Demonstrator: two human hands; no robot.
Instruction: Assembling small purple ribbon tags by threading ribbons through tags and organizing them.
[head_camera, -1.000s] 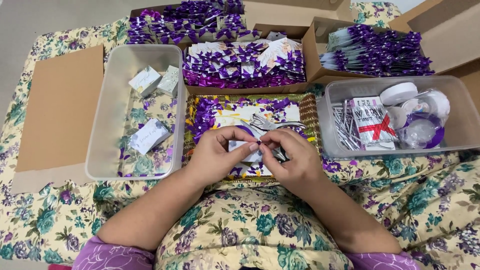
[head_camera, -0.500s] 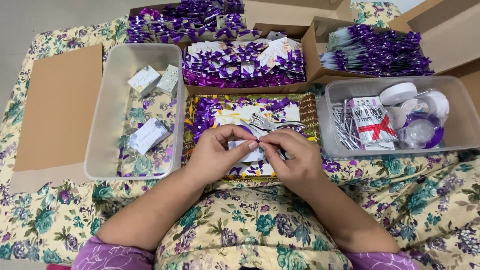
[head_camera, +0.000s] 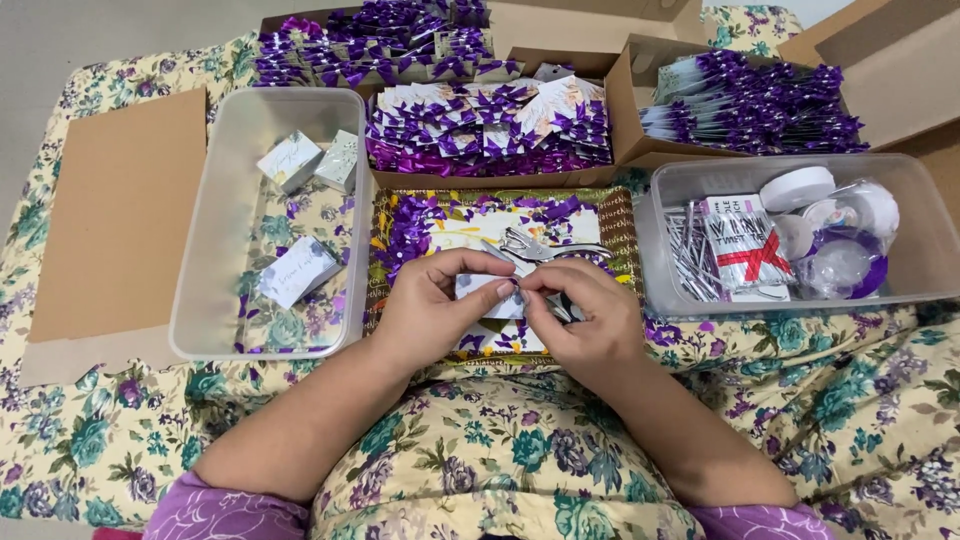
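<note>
Leftmost, a flat cardboard sheet (head_camera: 118, 215) lay on the floral cloth (head_camera: 90, 450), out of the way of the hands. Beside it stood a clear bin (head_camera: 345, 215) holding three small white boxes (head_camera: 297, 270), loosely dropped and well apart, which looked like a place for finished pieces kept within easy reach of the left hand (head_camera: 435, 310). Directly in front of the person sat a gold tray (head_camera: 625, 235) strewn with purple bows (head_camera: 405, 225), with a metal punch (head_camera: 545, 247) lying across its upper part, handy to both hands. Both hands met over the tray's near edge: the left hand gripped a small white card (head_camera: 480, 290) between thumb and fingers, and the right hand (head_camera: 585, 320) pinched at the card's right edge, fingertips touching the left thumb, as if steadying something small on it; what lay under the right fingers could not be made out. Holding the card low over the tray would have let any dropped bits land there. Behind the tray, open cardboard boxes (head_camera: 650, 70) held dense rows of bow-topped cards (head_camera: 490, 125), stacked upright on edge so that many fitted. To the right, a second clear bin (head_camera: 925, 200) held silver wire ties (head_camera: 690, 250), a packet with a red ribbon (head_camera: 745, 245), a white tape roll (head_camera: 795, 188) and clear round tubs (head_camera: 850, 240), grouped near the right hand as supplies.
</note>
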